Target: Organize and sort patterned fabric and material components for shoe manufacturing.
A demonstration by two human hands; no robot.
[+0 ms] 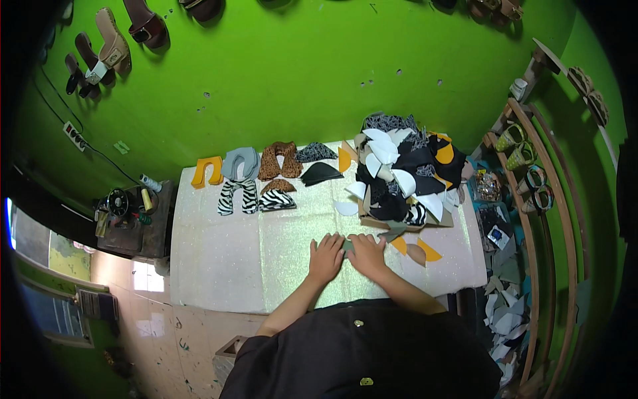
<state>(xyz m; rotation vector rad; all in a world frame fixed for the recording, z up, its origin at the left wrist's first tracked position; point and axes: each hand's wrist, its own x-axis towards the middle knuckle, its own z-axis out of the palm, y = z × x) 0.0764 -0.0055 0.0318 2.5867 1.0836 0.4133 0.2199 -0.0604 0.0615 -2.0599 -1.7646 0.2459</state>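
Both hands lie side by side on the white, glittery table covering (219, 279). My left hand (325, 257) rests palm down, its fingers stretched forward and the thumb apart. My right hand (367, 254) lies flat in the same way just beside it. Between and partly beneath them shows a small grey-green piece of material (347, 245); most of its outline is hidden by the hands. Just beyond my right hand is another grey-green scrap (393, 232). To the right lie a brown cut piece (416, 254) and a yellow one (429, 250).
A heap of white, black and patterned cut pieces (405, 166) overflows a cardboard box (435, 218). Sorted stacks stand at the back left: yellow (208, 171), grey (240, 161), leopard-print (280, 161), zebra-print (237, 198). A sewing machine (118, 201) is left; a wooden sandal rack (531, 219) right.
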